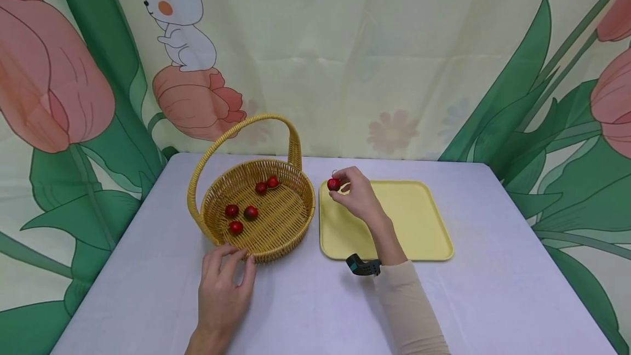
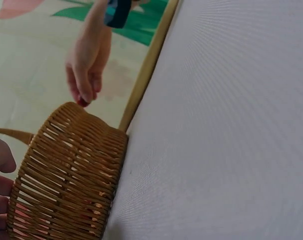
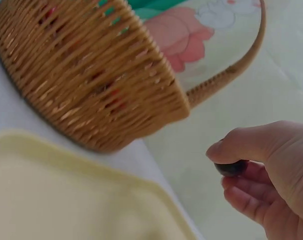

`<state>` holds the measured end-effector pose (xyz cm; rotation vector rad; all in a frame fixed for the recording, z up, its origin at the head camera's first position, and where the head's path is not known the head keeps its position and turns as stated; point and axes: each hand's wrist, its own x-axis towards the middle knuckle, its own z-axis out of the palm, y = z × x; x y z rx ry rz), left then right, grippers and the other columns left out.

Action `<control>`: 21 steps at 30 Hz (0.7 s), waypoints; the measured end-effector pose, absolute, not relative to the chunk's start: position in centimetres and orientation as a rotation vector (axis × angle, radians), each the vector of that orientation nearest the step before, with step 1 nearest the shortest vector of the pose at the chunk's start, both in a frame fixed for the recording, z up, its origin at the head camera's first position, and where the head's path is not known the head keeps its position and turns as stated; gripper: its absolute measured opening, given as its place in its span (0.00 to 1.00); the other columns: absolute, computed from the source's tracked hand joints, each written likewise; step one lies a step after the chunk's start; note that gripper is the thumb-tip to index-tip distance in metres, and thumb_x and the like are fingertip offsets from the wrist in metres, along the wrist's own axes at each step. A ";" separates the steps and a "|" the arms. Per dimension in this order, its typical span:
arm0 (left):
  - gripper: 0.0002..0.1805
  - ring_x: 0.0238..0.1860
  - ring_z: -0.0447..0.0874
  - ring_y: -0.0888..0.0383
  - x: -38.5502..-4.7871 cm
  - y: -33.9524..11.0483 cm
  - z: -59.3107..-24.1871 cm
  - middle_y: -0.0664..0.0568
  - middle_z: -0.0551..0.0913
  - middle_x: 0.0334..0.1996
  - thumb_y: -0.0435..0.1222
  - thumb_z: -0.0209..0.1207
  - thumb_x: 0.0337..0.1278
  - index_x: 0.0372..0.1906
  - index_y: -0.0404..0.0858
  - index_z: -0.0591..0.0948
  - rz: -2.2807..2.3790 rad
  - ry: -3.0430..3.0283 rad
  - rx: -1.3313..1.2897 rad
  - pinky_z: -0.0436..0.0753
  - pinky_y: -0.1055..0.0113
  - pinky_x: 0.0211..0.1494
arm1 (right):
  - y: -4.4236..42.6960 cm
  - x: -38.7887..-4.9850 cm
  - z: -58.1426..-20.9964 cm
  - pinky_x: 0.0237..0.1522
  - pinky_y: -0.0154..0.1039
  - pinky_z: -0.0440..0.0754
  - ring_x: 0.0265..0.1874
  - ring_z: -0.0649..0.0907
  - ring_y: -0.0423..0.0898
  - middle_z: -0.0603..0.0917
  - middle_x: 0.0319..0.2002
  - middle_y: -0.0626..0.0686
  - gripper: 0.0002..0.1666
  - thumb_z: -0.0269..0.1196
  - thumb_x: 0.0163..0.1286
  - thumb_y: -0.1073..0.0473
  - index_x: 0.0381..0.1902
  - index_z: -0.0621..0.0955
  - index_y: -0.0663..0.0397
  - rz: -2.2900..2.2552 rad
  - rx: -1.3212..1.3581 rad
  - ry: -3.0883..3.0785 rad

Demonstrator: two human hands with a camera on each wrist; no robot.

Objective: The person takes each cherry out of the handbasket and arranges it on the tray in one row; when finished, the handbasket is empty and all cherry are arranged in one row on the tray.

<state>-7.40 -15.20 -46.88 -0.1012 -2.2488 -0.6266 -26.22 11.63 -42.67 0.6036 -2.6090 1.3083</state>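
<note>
My right hand (image 1: 362,196) pinches a dark red round fruit (image 1: 333,184) between thumb and fingers, above the left back corner of the yellow tray (image 1: 414,221). The right wrist view shows the same fruit (image 3: 231,168) in the fingers of that hand (image 3: 271,175). To the left stands a round wicker basket (image 1: 286,245) with a tall handle; several red fruits (image 1: 251,212) lie inside, mostly toward its left and back. My left hand (image 1: 224,292) touches the basket's front rim with its fingertips, the fingers loosely bent. In the left wrist view its fingers (image 2: 1,200) lie against the wicker side (image 2: 66,175).
A white cloth (image 1: 305,311) covers the table. The tray lies right beside the basket. The basket's handle (image 1: 266,118) arches up over its left and back. Behind the table hangs a curtain (image 1: 315,70) printed with tulips and a rabbit.
</note>
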 end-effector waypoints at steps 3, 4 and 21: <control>0.11 0.50 0.79 0.47 -7.4 -15.2 -46.9 0.45 0.82 0.41 0.31 0.71 0.45 0.37 0.31 0.87 -0.629 -2.253 -0.099 0.78 0.55 0.54 | 12.1 -26.7 -43.7 0.47 0.45 0.85 0.44 0.83 0.54 0.79 0.52 0.61 0.23 0.71 0.59 0.66 0.51 0.79 0.65 1.312 0.547 -2.695; 0.12 0.50 0.79 0.47 -7.4 -15.2 -46.8 0.45 0.82 0.41 0.31 0.71 0.45 0.37 0.31 0.87 -0.629 -2.258 -0.095 0.78 0.55 0.54 | 12.2 -26.8 -44.0 0.48 0.45 0.85 0.45 0.83 0.54 0.79 0.52 0.61 0.23 0.71 0.59 0.65 0.52 0.78 0.65 1.312 0.538 -2.716; 0.11 0.51 0.78 0.47 -7.3 -15.3 -46.8 0.45 0.81 0.42 0.31 0.72 0.46 0.38 0.31 0.87 -0.640 -2.276 -0.087 0.78 0.54 0.55 | 11.5 -27.1 -46.3 0.45 0.41 0.82 0.41 0.83 0.48 0.83 0.44 0.57 0.23 0.75 0.57 0.64 0.49 0.80 0.61 1.327 0.484 -2.903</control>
